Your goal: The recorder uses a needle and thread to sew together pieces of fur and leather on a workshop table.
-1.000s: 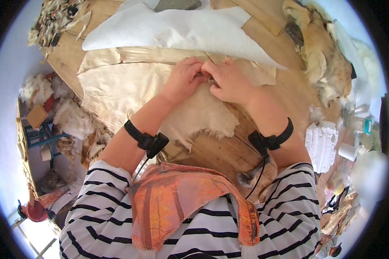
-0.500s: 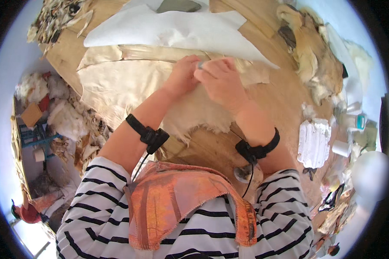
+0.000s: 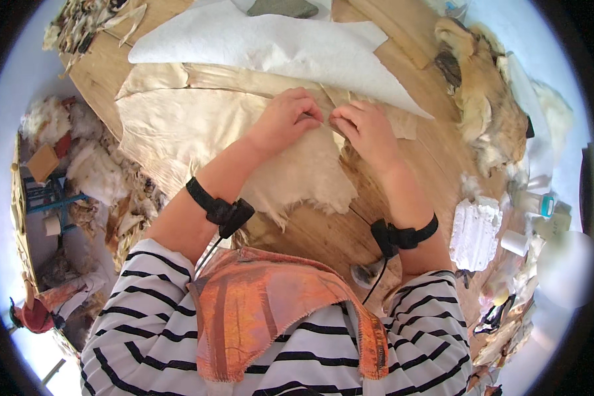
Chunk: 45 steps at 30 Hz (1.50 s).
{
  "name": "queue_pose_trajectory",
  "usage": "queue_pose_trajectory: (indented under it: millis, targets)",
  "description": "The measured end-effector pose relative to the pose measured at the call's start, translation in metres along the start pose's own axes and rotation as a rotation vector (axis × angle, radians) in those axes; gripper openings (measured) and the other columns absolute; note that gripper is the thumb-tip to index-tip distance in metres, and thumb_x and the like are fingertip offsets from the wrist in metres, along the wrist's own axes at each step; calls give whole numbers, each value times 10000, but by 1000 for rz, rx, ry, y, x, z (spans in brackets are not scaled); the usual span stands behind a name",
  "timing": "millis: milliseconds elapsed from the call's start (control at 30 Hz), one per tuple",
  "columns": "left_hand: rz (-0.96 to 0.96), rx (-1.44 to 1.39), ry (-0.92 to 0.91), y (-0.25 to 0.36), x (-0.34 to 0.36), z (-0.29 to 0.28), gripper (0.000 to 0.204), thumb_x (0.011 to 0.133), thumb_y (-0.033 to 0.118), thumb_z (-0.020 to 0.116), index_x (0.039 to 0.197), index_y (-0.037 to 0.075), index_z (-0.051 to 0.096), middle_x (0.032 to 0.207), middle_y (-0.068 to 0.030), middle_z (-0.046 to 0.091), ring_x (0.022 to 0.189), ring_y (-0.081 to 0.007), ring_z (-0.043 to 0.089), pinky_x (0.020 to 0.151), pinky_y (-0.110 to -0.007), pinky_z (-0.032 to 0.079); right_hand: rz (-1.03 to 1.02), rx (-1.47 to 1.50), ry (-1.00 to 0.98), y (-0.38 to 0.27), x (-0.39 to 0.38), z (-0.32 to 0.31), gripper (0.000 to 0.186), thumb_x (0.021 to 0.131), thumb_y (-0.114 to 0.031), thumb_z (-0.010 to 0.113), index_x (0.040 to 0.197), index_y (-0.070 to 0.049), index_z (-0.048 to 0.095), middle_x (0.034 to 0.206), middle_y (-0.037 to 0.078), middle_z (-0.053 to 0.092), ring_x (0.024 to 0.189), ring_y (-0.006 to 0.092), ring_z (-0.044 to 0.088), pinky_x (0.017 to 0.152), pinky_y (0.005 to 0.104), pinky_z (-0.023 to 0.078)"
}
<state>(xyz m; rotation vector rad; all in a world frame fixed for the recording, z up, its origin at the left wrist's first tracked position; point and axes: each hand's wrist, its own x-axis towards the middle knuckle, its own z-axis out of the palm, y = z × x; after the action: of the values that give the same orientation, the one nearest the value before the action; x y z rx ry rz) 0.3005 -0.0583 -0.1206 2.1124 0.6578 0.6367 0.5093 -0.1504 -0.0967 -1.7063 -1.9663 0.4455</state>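
Note:
A cream-coloured hide [image 3: 191, 122], smooth side up with a ragged, frayed lower edge, is spread on the wooden table in front of me. My left hand [image 3: 289, 122] rests over its upper right part, fingers closed in a pinch on the hide's edge. Just to the right, a small gap away, my right hand [image 3: 368, 132] is also pinched closed. Whatever its fingertips hold is too small to make out. A white sheet [image 3: 264, 46] lies beyond the hide, close past my hands.
A grey stone [image 3: 284, 7] sits on the white sheet. Tan fur pelts [image 3: 488, 99] lie at the far right, near a white ridged block [image 3: 476, 234] and a white roll [image 3: 515, 243]. Fur scraps [image 3: 89, 26] are heaped at the far left; a blue stool [image 3: 49, 198] stands below.
My hands, touching half a second ago, have come apart. The right hand has moved right and slightly nearer, uncovering the hide's right edge. My left hand stays close to the same spot.

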Motion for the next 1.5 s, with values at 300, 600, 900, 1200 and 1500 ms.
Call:
queue_pose_trajectory:
  millis: [300,600,900,1200,1500]
  targets:
    - [44,105,10,0,-3,4,77,854,54,702,923,36,672,1007,-104,620,996,-293,608,843,-386,514,-126,19,-101,1,9,-4,258,860,-298,704,1011,-105,623,894,90,680,953,310,636,922,449,422]
    - [33,118,-8,-1,1,1,96,860,57,707,947,31,677,1019,-108,627,997,-306,608,845,-387,519,-164,26,-134,-2,23,11,344,764,-155,669,1087,-131,554,922,75,662,938,303,629,913,445,387]
    - [30,42,37,-3,3,1,92,806,18,673,897,21,687,987,-131,652,992,-342,611,858,-419,508,-371,-459,8,-29,-1,11,195,908,-113,552,1101,-134,571,1109,57,592,1047,265,616,954,477,457]
    - [-17,32,-10,-8,7,2,105,845,69,690,941,26,691,1013,-117,647,998,-325,614,863,-407,506,-333,-538,150,-27,0,23,126,900,-132,551,1011,-125,611,1089,28,581,1086,224,577,939,445,458]
    - [78,94,9,-11,3,4,123,842,4,664,964,26,662,990,-100,626,983,-305,618,853,-367,514,-81,484,196,-45,-3,17,44,984,-96,555,1009,-95,591,956,47,630,811,168,623,701,338,488]
